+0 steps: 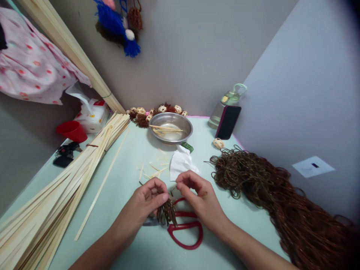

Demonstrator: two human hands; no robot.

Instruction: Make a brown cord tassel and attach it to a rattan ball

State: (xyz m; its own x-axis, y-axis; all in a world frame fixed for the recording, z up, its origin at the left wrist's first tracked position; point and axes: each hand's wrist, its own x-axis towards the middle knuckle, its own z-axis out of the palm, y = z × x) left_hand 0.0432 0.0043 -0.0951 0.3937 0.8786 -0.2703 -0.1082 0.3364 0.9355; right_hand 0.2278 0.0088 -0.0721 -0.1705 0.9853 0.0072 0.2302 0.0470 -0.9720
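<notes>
On my far left a spotted cloth (36, 63) hangs above a red cup (71, 132), with a tissue pack (97, 119) just beside the cup. Next come keys (66, 149), the bundle of pale strips (84, 168) tied round its middle, and one loose strip (101, 187) lying alongside on the table (120, 210). My left hand (149, 197) is closed, thumb against forefinger, holding a dark tassel (165, 214) whose ends hang down. Beyond it lie scraps (159, 172), and farther back a metal bowl (152, 132) with sticks (168, 129) in it. A crumpled tissue (182, 163) lies between bowl and hands; the red-handled scissors (186, 247) lie below, partly under the tassel. My right hand (203, 195) has thumb and forefinger pinched on a thin strand (173, 189) at the tassel's top. Right of that sit a woven ball (218, 143), a phone (228, 123) leaning against a bottle (215, 116), and a long heap of brown yarn (270, 191).
</notes>
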